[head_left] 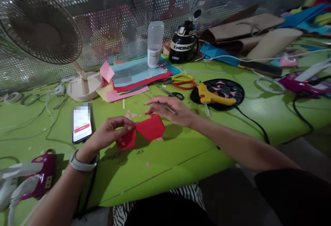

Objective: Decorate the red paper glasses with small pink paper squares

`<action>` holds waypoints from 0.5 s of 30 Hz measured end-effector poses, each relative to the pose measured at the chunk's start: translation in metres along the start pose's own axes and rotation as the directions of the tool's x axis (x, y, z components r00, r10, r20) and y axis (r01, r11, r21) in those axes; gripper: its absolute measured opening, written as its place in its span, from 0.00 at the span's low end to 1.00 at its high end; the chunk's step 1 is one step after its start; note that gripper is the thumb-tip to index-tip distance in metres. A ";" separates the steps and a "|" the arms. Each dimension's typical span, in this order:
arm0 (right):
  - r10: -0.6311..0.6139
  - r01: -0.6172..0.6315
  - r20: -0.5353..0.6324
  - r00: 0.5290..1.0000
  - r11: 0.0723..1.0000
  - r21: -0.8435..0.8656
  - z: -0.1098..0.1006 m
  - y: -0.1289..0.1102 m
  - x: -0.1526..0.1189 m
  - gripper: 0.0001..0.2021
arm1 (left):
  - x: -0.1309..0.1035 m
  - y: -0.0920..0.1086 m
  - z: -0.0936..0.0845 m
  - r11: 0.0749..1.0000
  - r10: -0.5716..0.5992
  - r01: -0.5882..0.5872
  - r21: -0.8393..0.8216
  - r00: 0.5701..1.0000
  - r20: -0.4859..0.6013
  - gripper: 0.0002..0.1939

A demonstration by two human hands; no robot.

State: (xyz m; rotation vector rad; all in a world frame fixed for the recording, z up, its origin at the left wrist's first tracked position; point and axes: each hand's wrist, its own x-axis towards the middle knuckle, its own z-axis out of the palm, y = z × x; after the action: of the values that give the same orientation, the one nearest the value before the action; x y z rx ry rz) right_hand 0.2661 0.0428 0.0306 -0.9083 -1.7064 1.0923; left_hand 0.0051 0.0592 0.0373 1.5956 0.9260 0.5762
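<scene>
My left hand (117, 131) pinches a red paper cut-out (151, 127) between thumb and fingers near its narrow middle. The cut-out has two wide lobes, and small pale pink bits lie on its left one. Over the right lobe's upper edge is my right hand (168, 109), its fingers closed around a slim pen-like tool (169, 109); its exact kind is hard to make out. Small pink paper scraps (133, 115) lie just beyond the cut-out. Dark-handled scissors (178, 95) rest behind my right hand.
A yellow glue gun (214, 96) lies on a black tray (239, 93) to the right. Behind are coloured paper sheets (129, 72), a clear bottle (155, 34) and a black jug (182, 43). A phone (82, 122), a fan (41, 26) and a purple power strip (50, 171) are at left.
</scene>
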 end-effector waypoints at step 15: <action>0.133 -0.150 -0.073 0.988 0.922 -0.357 -0.016 0.003 0.005 0.34 | 0.009 -0.007 -0.037 0.826 -0.040 -0.135 -0.547 0.954 -0.296 0.10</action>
State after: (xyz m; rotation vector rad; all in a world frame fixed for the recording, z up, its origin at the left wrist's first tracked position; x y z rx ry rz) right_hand 0.2800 0.0527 0.0330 -1.2960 -1.8597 0.8500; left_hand -0.0202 0.0881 0.0385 1.0084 0.8284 1.0427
